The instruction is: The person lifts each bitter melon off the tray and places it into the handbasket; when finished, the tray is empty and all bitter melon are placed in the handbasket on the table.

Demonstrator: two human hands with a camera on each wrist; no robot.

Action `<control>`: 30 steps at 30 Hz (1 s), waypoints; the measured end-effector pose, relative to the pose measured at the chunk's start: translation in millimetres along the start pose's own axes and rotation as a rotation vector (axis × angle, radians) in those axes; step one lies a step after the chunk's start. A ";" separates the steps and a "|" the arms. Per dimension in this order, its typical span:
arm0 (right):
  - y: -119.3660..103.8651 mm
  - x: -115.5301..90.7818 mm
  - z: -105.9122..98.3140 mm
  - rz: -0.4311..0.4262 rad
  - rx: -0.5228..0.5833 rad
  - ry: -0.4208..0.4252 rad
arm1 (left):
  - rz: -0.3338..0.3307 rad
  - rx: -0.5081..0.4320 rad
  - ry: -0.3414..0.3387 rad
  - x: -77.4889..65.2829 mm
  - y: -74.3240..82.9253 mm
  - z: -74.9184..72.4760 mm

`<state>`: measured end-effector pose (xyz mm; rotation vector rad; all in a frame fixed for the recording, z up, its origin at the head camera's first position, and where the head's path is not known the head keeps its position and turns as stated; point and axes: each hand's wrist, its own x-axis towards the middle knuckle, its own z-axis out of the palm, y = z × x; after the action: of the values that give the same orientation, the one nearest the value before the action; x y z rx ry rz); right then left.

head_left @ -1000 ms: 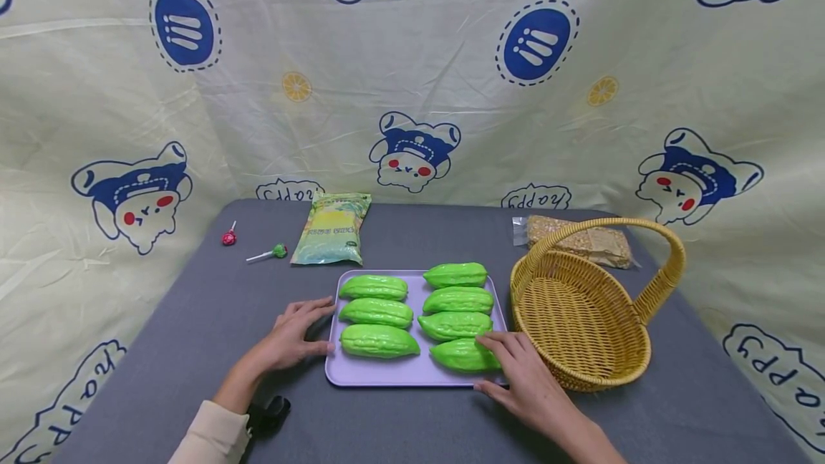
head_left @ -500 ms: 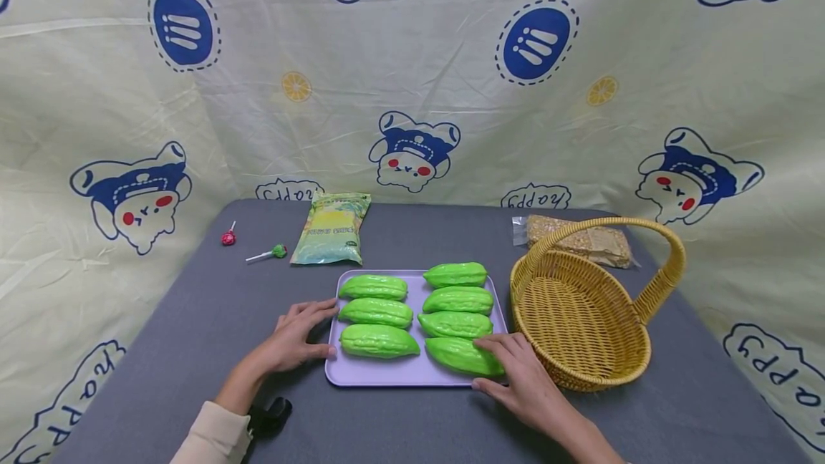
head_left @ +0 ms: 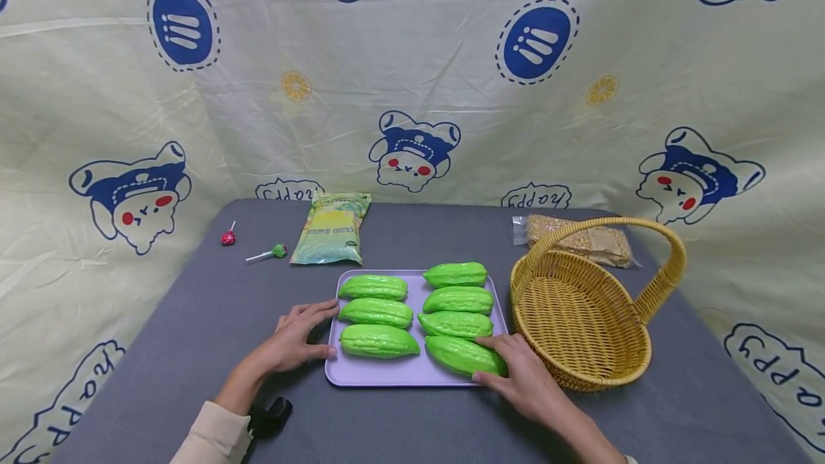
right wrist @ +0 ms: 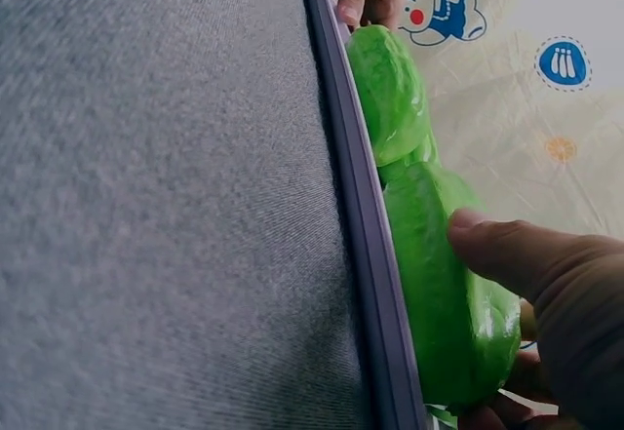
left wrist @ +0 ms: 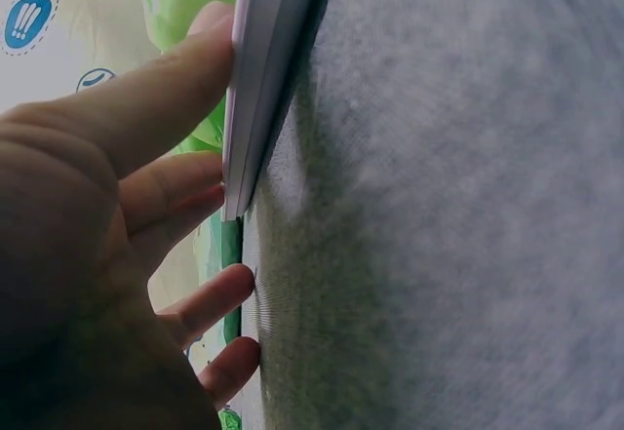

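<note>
On a lilac tray [head_left: 412, 377] lie several green bitter melons, arranged in two columns. My right hand [head_left: 525, 378] grips the right end of the front right bitter melon [head_left: 462, 356], thumb on its near side and fingers on the far side. In the right wrist view the thumb [right wrist: 507, 245] presses on that melon [right wrist: 444, 284] close to the tray's raised edge. At the tray's left edge my left hand [head_left: 293, 339] rests with fingers spread, its thumb and fingertips touching the rim. The left wrist view shows the thumb [left wrist: 185, 74] against the tray wall [left wrist: 258, 79].
A wicker basket [head_left: 573, 313] with a tall handle stands right of the tray, beside my right hand. Behind it lies a clear bag of grains [head_left: 580, 238]. A green-yellow packet [head_left: 331, 229] and two lollipops, one red [head_left: 228, 237] and one green [head_left: 278, 250], lie at the back left.
The front right bitter melon has turned slightly, its right end now nearer the front. My right fingers and thumb have closed in on it. The left hand has barely shifted.
</note>
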<state>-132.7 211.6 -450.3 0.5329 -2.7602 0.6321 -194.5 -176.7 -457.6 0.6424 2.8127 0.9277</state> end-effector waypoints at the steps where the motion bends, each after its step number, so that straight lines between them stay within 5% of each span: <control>1: 0.3 0.1 0.1 0.003 -0.002 -0.002 | 0.002 0.001 0.000 0.1 -0.2 0.0; 17: -2.9 2.0 -1.9 0.105 0.014 -0.107 | -0.011 0.002 -0.007 0.7 -0.2 0.3; 30: -6.5 -1.1 -10.3 0.031 0.025 -0.030 | -0.004 -0.008 -0.009 -0.3 0.2 -0.3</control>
<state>-127.3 211.2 -439.4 0.5097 -2.7967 0.6716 -194.2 -176.9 -457.3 0.6376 2.7999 0.9324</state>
